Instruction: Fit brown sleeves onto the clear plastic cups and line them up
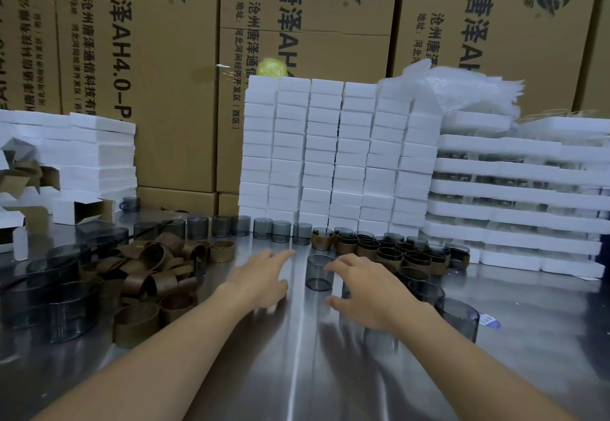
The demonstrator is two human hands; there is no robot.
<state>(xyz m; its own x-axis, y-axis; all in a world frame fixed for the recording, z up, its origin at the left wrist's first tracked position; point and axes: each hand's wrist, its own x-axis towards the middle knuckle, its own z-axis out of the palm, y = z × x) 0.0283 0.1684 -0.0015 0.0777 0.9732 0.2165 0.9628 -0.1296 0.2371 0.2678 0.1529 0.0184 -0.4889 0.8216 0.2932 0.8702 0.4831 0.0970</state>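
A bare smoky clear cup (319, 272) stands on the steel table between my hands. My left hand (260, 277) hovers just left of it, fingers stretched forward, holding nothing. My right hand (359, 288) sits right of the cup with fingers spread and loosely bent, fingertips near its rim; whether they touch it is unclear. A heap of brown sleeves (148, 272) lies at the left. Sleeved cups (389, 249) stand grouped behind my right hand. A row of bare cups (251, 227) runs along the back.
Stacks of white boxes (336, 153) rise behind the cups, with white trays (515, 196) at the right and cardboard cartons (142, 57) behind. More bare cups (62, 302) crowd the left edge and others (458, 318) stand at the right.
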